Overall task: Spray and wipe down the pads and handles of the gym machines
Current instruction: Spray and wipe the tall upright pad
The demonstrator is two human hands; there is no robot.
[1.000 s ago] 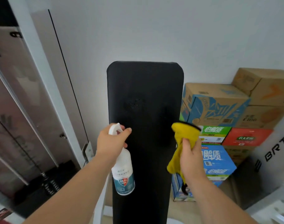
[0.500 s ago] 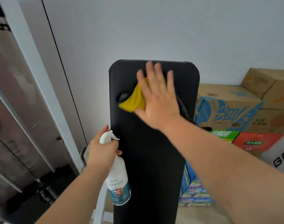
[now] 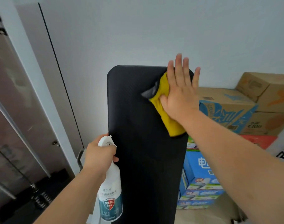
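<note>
With right hand (image 3: pixel 181 92) flat, fingers straight, pressing yellow cloth (image 3: pixel 168 118) against upper right corner of upright black pad (image 3: pixel 143 151). With left hand (image 3: pixel 99 156) curled round neck of white spray bottle (image 3: pixel 111 197), held upright at pad's lower left edge. Beyond, stacked cardboard boxes (image 3: pixel 228 107).

Pad (image 3: pixel 146 143) in the middle, boxes (image 3: pixel 227 107) stacked right, machine frame (image 3: pixel 36 78) left.
On my feed the pad stands upright before the far wall (image 3: pixel 138 29). The right hand (image 3: pixel 181 94) lies flat on the cloth (image 3: pixel 164 89) at the pad's top right corner. The left hand (image 3: pixel 97 157) holds the spray bottle (image 3: pixel 111 196) just beside the pad's left edge.
</note>
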